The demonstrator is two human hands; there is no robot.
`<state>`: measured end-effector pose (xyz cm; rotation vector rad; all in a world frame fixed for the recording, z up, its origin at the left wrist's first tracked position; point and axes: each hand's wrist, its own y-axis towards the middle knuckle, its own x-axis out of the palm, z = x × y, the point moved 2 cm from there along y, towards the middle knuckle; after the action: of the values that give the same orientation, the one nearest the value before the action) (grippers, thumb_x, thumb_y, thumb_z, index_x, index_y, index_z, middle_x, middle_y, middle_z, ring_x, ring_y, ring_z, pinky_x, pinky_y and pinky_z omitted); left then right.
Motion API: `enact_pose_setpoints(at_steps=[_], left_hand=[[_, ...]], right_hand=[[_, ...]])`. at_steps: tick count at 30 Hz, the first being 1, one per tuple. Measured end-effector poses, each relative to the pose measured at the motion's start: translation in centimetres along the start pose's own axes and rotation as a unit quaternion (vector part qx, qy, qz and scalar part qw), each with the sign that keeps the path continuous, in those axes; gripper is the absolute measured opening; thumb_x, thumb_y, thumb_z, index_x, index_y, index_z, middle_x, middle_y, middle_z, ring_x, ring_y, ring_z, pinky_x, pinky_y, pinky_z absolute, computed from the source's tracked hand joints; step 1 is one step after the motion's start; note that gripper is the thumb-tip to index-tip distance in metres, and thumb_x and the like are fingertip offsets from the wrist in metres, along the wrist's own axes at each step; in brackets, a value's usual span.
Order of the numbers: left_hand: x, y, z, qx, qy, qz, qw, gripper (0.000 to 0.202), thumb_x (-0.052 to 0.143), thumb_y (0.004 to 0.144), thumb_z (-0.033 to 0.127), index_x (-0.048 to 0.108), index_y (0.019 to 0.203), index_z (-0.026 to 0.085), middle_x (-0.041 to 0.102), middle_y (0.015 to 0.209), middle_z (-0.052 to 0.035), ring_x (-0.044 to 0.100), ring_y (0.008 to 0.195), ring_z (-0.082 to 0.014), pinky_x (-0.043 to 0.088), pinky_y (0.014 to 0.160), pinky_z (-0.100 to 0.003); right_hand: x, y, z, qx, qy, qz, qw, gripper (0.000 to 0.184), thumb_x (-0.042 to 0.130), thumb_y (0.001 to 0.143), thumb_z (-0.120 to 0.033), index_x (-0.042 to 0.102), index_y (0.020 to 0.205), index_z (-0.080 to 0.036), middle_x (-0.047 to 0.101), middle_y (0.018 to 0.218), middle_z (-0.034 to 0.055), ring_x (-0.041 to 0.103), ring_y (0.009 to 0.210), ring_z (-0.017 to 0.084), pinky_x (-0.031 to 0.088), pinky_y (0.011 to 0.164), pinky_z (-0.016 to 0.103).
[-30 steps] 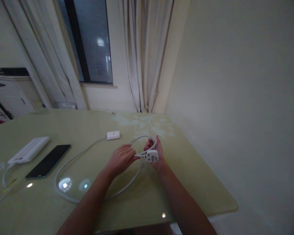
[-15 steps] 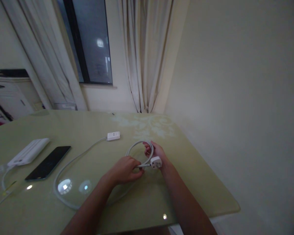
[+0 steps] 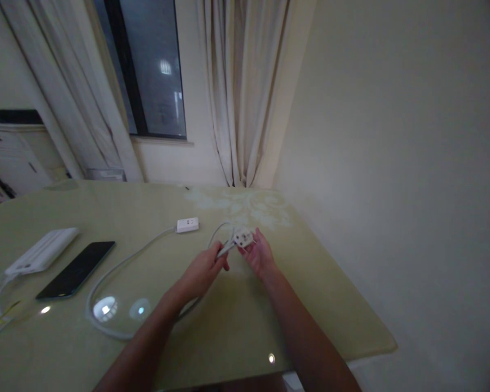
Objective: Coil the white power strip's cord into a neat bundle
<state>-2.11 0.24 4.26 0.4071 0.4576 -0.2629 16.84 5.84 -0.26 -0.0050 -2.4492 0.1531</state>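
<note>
Two hands busy: left hand point(image 3: 204, 268) grip clamped on white cable point(image 3: 227, 246) at 8 o'clock of plug point(image 3: 243, 237), right hand point(image 3: 259, 255) grip apart, fingertips point(image 3: 251, 246) touching plug from 4 o'clock, just above surface point(image 3: 237, 326) middle.
</note>
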Motion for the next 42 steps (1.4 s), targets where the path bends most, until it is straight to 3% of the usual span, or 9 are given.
enact_pose_setpoints(at_steps=[5, 9, 13, 18, 22, 28, 32, 35, 42], left_hand=[[-1.1, 0.5, 0.2, -0.047, -0.203, 0.137, 0.968, 0.048, 0.046, 0.099, 0.055, 0.057, 0.067, 0.021, 0.059, 0.063, -0.0023, 0.055, 0.066, -0.0174, 0.044, 0.07, -0.028], [-1.1, 0.2, -0.2, -0.065, -0.319, 0.099, 0.94, 0.038, 0.065, 0.09, 0.056, 0.065, 0.084, 0.019, 0.063, 0.074, -0.0022, 0.059, 0.071, -0.0159, 0.048, 0.069, -0.026], [-1.0, 0.0, -0.5, -0.115, -0.421, 0.059, 0.898, 0.038, 0.073, 0.085, 0.051, 0.069, 0.102, 0.017, 0.066, 0.078, -0.0027, 0.063, 0.068, -0.0142, 0.051, 0.063, -0.024], [-2.4, 0.9, -0.1, -0.17, -0.573, 0.182, 0.781, 0.005, 0.065, 0.093, 0.016, 0.068, 0.094, 0.014, 0.074, 0.094, -0.0074, 0.071, 0.077, -0.0128, 0.06, 0.071, -0.022], [-3.8, 1.5, -0.2, -0.187, -0.636, 0.273, 0.697, 0.02, 0.049, 0.097, 0.005, 0.068, 0.096, 0.009, 0.075, 0.098, -0.0108, 0.074, 0.086, -0.0119, 0.061, 0.08, -0.019], [-3.1, 1.4, -1.5, -0.13, -0.529, 0.149, 0.825, 0.021, 0.066, 0.093, 0.028, 0.068, 0.104, 0.011, 0.074, 0.107, -0.0135, 0.072, 0.086, -0.019, 0.061, 0.068, -0.028], [-2.1, 1.3, -1.8, -0.079, -0.357, 0.12, 0.923, 0.04, 0.073, 0.087, 0.047, 0.065, 0.11, 0.016, 0.074, 0.11, -0.0106, 0.07, 0.102, -0.0222, 0.057, 0.091, -0.035], [-0.8, 0.8, -1.0, -0.043, -0.178, -0.02, 0.983, 0.048, 0.068, 0.088, 0.051, 0.062, 0.123, 0.02, 0.072, 0.121, -0.0111, 0.068, 0.111, -0.0258, 0.054, 0.098, -0.041], [0.9, -0.1, -1.4, 0.112, 0.259, -0.069, 0.957, 0.035, 0.063, 0.093, 0.04, 0.062, 0.122, 0.021, 0.071, 0.118, -0.0132, 0.065, 0.114, -0.0318, 0.042, 0.11, -0.053]], right_hand=[[3.4, -2.8, 1.6, -0.1, -0.129, -0.034, 0.986, 0.056, 0.058, 0.091, -0.068, 0.069, 0.115, -0.02, 0.076, 0.106, 0.0105, 0.071, 0.096, 0.021, 0.053, 0.089, 0.034], [6.5, -5.8, 3.2, -0.202, -0.273, -0.199, 0.919, 0.068, 0.08, 0.08, -0.052, 0.058, 0.139, -0.026, 0.062, 0.138, 0.0083, 0.055, 0.13, 0.026, 0.041, 0.111, 0.039], [7.3, -6.6, 4.1, -0.225, -0.361, -0.242, 0.872, 0.067, 0.077, 0.085, -0.041, 0.051, 0.144, -0.026, 0.062, 0.137, 0.007, 0.059, 0.123, 0.025, 0.044, 0.107, 0.037], [7.2, -6.2, 3.9, -0.211, -0.433, -0.232, 0.845, 0.036, 0.058, 0.097, -0.037, 0.059, 0.13, -0.022, 0.07, 0.115, 0.0055, 0.064, 0.104, 0.022, 0.047, 0.096, 0.033], [7.3, -6.3, 4.1, -0.206, -0.482, -0.224, 0.822, 0.023, 0.057, 0.098, -0.038, 0.064, 0.109, -0.019, 0.07, 0.101, 0.0043, 0.063, 0.093, 0.019, 0.047, 0.088, 0.03], [6.9, -5.8, 4.2, -0.194, -0.405, -0.213, 0.868, 0.039, 0.044, 0.103, -0.053, 0.06, 0.092, -0.02, 0.069, 0.088, 0.0031, 0.064, 0.084, 0.016, 0.048, 0.082, 0.029], [6.2, -4.7, 3.6, -0.135, -0.253, -0.144, 0.947, 0.05, 0.046, 0.096, -0.069, 0.056, 0.09, -0.021, 0.061, 0.07, -0.0012, 0.063, 0.063, 0.015, 0.05, 0.064, 0.027], [5.3, -3.6, 2.9, -0.123, -0.151, -0.078, 0.978, 0.052, 0.056, 0.089, -0.073, 0.057, 0.089, -0.02, 0.058, 0.064, -0.0031, 0.061, 0.056, 0.014, 0.05, 0.057, 0.026], [3.8, -2.2, 0.4, -0.119, 0.042, 0.013, 0.992, 0.046, 0.079, 0.076, -0.059, 0.059, 0.088, -0.019, 0.055, 0.063, -0.0076, 0.058, 0.054, 0.01, 0.058, 0.063, 0.027]])
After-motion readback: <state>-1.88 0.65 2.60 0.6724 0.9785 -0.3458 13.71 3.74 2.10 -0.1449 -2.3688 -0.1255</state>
